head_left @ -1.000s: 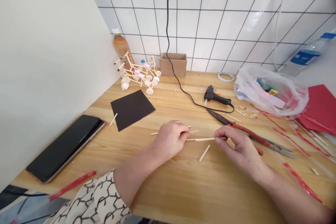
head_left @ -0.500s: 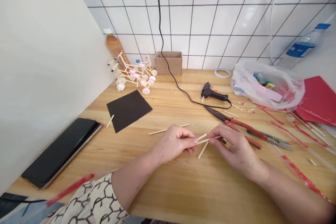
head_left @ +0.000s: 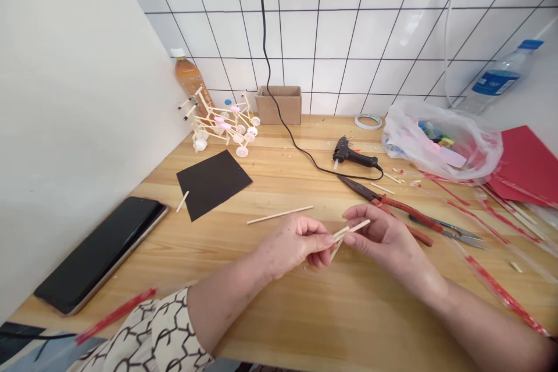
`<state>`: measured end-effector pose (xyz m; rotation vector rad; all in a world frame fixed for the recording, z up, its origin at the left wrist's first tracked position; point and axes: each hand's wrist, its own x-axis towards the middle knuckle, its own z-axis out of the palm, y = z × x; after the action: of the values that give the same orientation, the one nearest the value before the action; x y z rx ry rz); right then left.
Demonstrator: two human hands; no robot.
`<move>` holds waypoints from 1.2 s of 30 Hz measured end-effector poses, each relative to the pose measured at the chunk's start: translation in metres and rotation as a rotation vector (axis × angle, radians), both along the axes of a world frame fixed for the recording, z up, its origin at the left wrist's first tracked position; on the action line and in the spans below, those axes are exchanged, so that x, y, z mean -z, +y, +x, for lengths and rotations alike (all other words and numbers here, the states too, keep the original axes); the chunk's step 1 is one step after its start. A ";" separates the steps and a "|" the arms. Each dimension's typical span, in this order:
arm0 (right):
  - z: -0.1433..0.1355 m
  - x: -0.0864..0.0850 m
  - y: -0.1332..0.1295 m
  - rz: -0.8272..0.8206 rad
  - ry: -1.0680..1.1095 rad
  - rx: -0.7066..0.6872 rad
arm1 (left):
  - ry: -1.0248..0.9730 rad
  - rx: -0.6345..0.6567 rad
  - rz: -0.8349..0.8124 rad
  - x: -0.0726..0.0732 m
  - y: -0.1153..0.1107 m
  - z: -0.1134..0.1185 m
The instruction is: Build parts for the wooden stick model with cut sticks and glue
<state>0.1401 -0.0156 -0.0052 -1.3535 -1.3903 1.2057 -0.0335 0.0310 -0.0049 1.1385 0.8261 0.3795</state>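
Observation:
My left hand [head_left: 307, 244] pinches thin wooden sticks [head_left: 342, 232] between thumb and fingers, over the front middle of the table. One stick [head_left: 360, 225] runs on to the right, into the gap between my right thumb and fingers. My right hand [head_left: 383, 238] has its fingers apart, with the thumb tip against the sticks. Another short stick [head_left: 335, 251] shows below the fingertips, partly hidden by my left hand. Behind my left hand, a longer stick [head_left: 279, 215] lies on the wooden tabletop [head_left: 279, 183].
Pliers [head_left: 392, 204], scissors [head_left: 462, 236] and a black glue gun [head_left: 355, 155] lie to the right. Farther right is a plastic bag [head_left: 479, 154]. On the left are a phone [head_left: 100, 253], a black card [head_left: 213, 183] and stick models with round wheels [head_left: 224, 125]. A cardboard box [head_left: 279, 106] stands behind.
My right fingers have spread from their pinch on the stick. My left hand has shifted slightly right with the sticks, and the stick's right end now angles upward.

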 end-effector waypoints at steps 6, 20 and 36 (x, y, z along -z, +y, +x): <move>-0.014 -0.001 -0.005 -0.101 0.265 -0.044 | 0.027 -0.003 0.051 0.001 -0.006 0.002; -0.013 0.002 0.003 0.394 -0.521 -0.113 | 0.087 -0.109 0.425 0.004 0.008 -0.005; -0.020 0.011 0.005 0.452 -0.726 -0.276 | 0.057 -0.144 0.407 0.001 0.007 -0.003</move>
<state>0.1201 -0.0103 -0.0164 -1.3430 -2.2549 0.4883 -0.0363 0.0378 -0.0059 1.4755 0.9078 0.6593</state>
